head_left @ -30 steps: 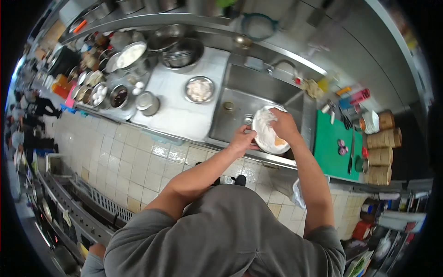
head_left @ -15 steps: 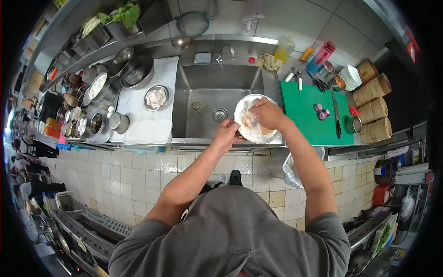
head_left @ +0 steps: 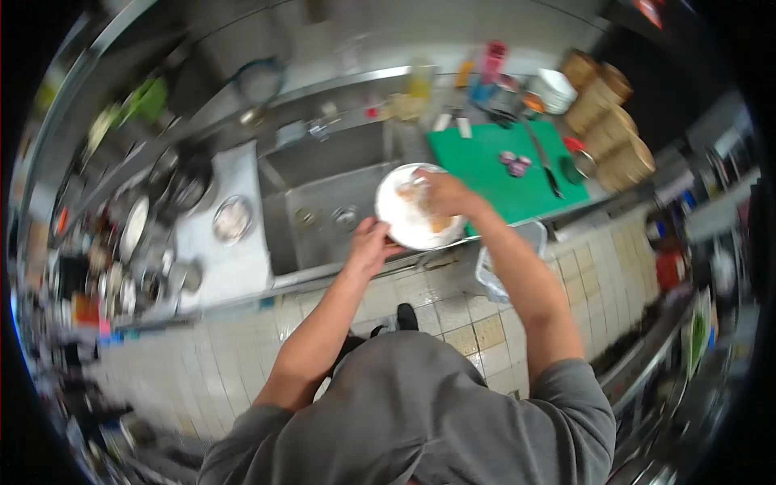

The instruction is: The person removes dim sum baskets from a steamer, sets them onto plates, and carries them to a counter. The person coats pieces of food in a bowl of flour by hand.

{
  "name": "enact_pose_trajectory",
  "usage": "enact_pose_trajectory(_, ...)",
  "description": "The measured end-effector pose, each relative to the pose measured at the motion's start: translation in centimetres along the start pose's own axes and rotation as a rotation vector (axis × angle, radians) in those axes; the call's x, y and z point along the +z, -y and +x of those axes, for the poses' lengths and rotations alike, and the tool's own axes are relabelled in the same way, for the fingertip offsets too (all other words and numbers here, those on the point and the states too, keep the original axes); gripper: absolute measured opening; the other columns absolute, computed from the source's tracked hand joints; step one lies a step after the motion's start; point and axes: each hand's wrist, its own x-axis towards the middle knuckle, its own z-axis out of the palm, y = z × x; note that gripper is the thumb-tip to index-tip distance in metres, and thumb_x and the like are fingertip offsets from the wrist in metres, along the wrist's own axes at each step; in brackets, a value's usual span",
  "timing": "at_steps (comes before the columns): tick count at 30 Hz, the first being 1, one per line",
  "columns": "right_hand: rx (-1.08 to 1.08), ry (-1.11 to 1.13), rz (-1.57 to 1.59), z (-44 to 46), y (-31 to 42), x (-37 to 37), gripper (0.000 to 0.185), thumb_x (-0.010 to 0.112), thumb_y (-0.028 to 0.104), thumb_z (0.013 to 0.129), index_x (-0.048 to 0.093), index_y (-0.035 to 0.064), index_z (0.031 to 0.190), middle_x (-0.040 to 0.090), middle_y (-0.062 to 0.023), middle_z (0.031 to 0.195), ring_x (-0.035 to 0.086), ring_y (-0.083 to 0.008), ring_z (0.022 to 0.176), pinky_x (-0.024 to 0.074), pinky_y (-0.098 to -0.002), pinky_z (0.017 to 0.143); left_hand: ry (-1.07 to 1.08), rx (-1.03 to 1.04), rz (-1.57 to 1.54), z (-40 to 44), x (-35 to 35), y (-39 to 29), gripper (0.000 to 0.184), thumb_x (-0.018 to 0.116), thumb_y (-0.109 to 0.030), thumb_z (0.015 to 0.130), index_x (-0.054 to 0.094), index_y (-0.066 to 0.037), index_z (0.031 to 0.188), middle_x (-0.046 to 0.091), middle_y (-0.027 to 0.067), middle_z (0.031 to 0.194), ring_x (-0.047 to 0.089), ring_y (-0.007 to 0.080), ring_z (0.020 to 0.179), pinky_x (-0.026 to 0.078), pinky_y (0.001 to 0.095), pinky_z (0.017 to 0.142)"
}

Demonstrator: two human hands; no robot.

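My left hand (head_left: 373,245) grips the near-left rim of a round white bowl (head_left: 390,225), its thumb at the edge and fingers beneath. The bowl is held over the counter's front edge, at the sink's right corner. White powder and some orange-brown pieces lie inside it. My right hand (head_left: 444,196) reaches into the bowl from the right. Its fingers are bent down together into the powder, whitened at the tips and blurred; what they pinch cannot be made out.
The steel sink (head_left: 279,230) is at left, beside a white cloth (head_left: 243,260) bearing a small metal bowl (head_left: 232,220). A green cutting board (head_left: 469,166) holds red onion pieces (head_left: 515,164) and a knife (head_left: 552,178). Bamboo steamers (head_left: 610,133) stand farther right; a lined bin (head_left: 491,275) is below.
The view has turned and blurred, so the counter now slants up to the right. My left hand still holds the bowl; my right hand remains in it, its fingers shifted toward the far side.
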Motion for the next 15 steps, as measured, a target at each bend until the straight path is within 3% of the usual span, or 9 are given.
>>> enact_pose_trajectory(2,0.070,-0.147,-0.162,0.5,-1.1,3.0,0.045,0.063,0.028,0.082,0.067,0.0138,0.125,0.070,-0.0191,0.114,0.067,-0.0346,0.104,0.0521,-0.0484,0.089,0.107,0.013,-0.002,-0.3,0.4,-0.2,0.038,0.056,-0.014,0.097,0.050,-0.004,0.133,0.059,0.0159,0.128,0.062,0.0334,0.113,0.051,0.0596,0.096)
enact_pose_trajectory(3,0.146,-0.157,-0.227,-0.6,0.6,2.8,0.038,0.057,0.041,0.089,0.073,0.0104,0.104,0.072,-0.0198,0.105,0.069,-0.0354,0.098,0.0530,-0.0488,0.087,0.234,0.000,-0.007,0.4,-0.2,0.2,0.038,0.054,-0.016,0.099,0.049,-0.003,0.134,0.058,0.0161,0.133,0.059,0.0339,0.120,0.049,0.0605,0.099)
enact_pose_trajectory(4,0.187,-0.258,-0.141,-1.6,1.1,3.5,0.027,0.063,0.029,0.082,0.074,0.0123,0.100,0.073,-0.0164,0.105,0.069,-0.0358,0.099,0.0521,-0.0505,0.087,0.293,-0.002,0.039,-0.4,0.7,-0.4,0.039,0.052,-0.017,0.099,0.048,-0.002,0.135,0.056,0.0180,0.136,0.056,0.0351,0.125,0.047,0.0605,0.101)
enact_pose_trajectory(5,0.016,-0.427,-0.285,-0.7,-1.1,6.8,0.030,0.066,0.029,0.080,0.073,0.0117,0.103,0.073,-0.0172,0.100,0.070,-0.0361,0.093,0.0527,-0.0514,0.084,0.289,-0.034,0.111,0.8,-0.5,0.2,0.040,0.050,-0.018,0.100,0.047,-0.001,0.136,0.053,0.0191,0.139,0.055,0.0361,0.127,0.046,0.0596,0.104)
enact_pose_trajectory(7,0.225,-0.412,-0.093,-1.5,-0.2,6.7,0.037,0.069,0.021,0.077,0.071,0.0073,0.112,0.072,-0.0180,0.101,0.067,-0.0344,0.104,0.0497,-0.0494,0.092,0.294,-0.095,0.145,1.6,-0.2,0.3,0.039,0.051,-0.020,0.100,0.046,-0.004,0.135,0.048,0.0187,0.142,0.049,0.0363,0.131,0.045,0.0583,0.105)
enact_pose_trajectory(10,0.382,-0.213,-0.027,-7.4,2.7,2.4,0.042,0.070,0.016,0.077,0.068,0.0017,0.116,0.071,-0.0185,0.108,0.065,-0.0349,0.110,0.0510,-0.0478,0.092,0.365,-0.169,0.292,3.0,1.0,0.8,0.038,0.055,-0.020,0.097,0.049,-0.005,0.131,0.053,0.0165,0.132,0.055,0.0334,0.120,0.049,0.0539,0.101)
enact_pose_trajectory(15,0.504,-0.423,-0.089,-12.0,-0.3,3.2,0.041,0.067,0.017,0.080,0.068,0.0105,0.121,0.068,-0.0189,0.114,0.064,-0.0367,0.109,0.0517,-0.0458,0.093,0.513,-0.234,0.312,1.6,6.0,2.7,0.033,0.055,-0.018,0.096,0.053,-0.004,0.126,0.058,0.0141,0.126,0.060,0.0308,0.113,0.054,0.0496,0.094)
